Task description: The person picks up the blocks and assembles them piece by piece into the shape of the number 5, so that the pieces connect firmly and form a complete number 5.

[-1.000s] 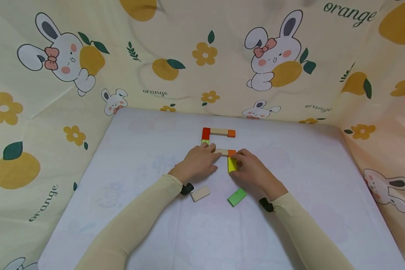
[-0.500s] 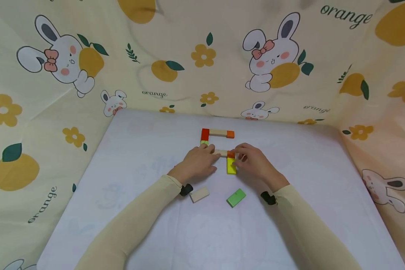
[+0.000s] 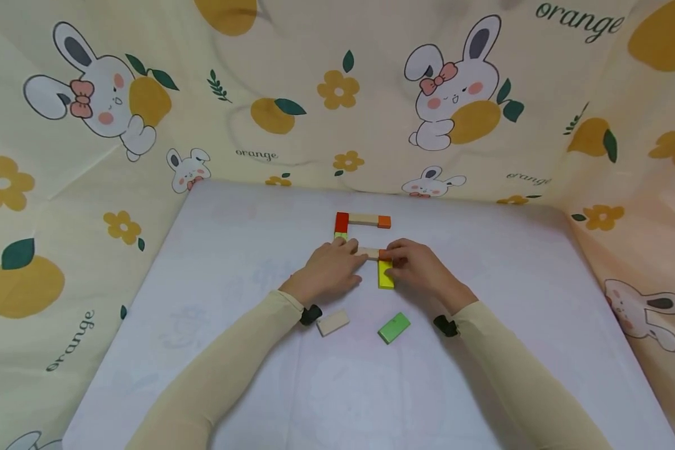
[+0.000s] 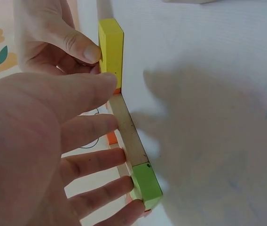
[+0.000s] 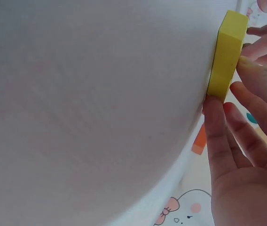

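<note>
My left hand lies over the row of blocks with its fingers spread. In the left wrist view, its fingertips rest along a plain wooden block and a green block. My right hand is at the right end of the row. Its thumb touches the side of a yellow block, and a fingertip reaches the small orange block behind it. In the right wrist view, the yellow block lies against the thumb and one fingertip, neither wrapped around it. My left hand hides part of the row.
Farther back, a red block, a wooden block and an orange block form a line. Nearer me lie a loose wooden block and a loose green block. A printed cloth hangs behind the white table.
My right hand's thumb and fingers moved off the yellow block, then came back to its side and the orange block. My left hand stays put.
</note>
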Motion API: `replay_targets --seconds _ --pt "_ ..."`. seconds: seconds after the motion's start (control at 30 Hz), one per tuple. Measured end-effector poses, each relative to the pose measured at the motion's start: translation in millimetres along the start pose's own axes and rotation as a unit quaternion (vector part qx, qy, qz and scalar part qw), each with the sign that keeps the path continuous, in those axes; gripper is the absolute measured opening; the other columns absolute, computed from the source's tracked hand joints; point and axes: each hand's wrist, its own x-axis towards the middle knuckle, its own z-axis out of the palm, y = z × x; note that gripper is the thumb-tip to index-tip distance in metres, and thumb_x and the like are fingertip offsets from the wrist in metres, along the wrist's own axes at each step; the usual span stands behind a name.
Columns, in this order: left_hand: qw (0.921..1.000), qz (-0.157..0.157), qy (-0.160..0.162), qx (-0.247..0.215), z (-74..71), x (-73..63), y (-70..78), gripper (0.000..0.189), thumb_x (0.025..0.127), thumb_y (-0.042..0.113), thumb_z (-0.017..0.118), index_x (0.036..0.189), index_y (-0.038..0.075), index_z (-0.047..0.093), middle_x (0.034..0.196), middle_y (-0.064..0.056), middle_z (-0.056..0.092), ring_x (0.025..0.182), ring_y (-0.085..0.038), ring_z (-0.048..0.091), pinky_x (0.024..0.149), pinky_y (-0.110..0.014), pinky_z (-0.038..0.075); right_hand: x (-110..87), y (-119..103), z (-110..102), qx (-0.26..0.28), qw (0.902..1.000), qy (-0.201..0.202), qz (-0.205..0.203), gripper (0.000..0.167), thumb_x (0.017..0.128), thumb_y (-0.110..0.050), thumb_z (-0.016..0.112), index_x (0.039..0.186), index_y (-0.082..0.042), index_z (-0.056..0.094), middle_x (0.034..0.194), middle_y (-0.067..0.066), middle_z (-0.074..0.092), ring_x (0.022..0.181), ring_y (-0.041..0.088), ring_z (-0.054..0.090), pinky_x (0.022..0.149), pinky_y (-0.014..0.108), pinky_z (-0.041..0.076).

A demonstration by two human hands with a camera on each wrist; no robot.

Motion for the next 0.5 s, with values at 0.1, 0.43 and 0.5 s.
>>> replay_targets --seconds 0.1,0.43,0.5 --pt "1.0000 -0.003 -0.009 -0.001 -2.2 -0.4 0.5 0.058 0.107 0.048 0.066 0.159 0.022 0.058 0.148 -0.007 0.053 0.127 -0.027 0.049 0.100 -0.042 0.053 -0.4 -0.6 -0.1 0.004 1.0000 -0.003 0.004 0.037 0.095 -0.007 0.085 0.131 -0.007 0.079 0.134 0.012 0.066 0.108 0.029 0.066 0.096 0.047 0.057" --pt "0.9989 -0.014 -0.010 -0.043 -16.1 7.6 2.6 0.042 0.108 0.041 0.068 0.145 0.021 0.070 0.130 -0.006 0.059 0.108 -0.024 0.053 0.089 -0.040 0.056 -0.1 3.7 0.9 0.020 0.9996 -0.006 0.019 0.039 0.095 -0.008 0.084 0.133 -0.009 0.078 0.136 0.010 0.066 0.109 0.028 0.067 0.096 0.045 0.058" --pt "0.9985 -0.014 -0.008 -0.052 -17.5 9.7 2.0 0.042 0.108 0.039 0.067 0.145 0.020 0.070 0.128 -0.006 0.060 0.106 -0.024 0.054 0.090 -0.042 0.056 -0.1 3.5 0.4 0.019 0.9997 -0.007 0.017 0.039 0.095 -0.008 0.084 0.134 -0.009 0.078 0.136 0.010 0.066 0.108 0.027 0.066 0.096 0.044 0.058"
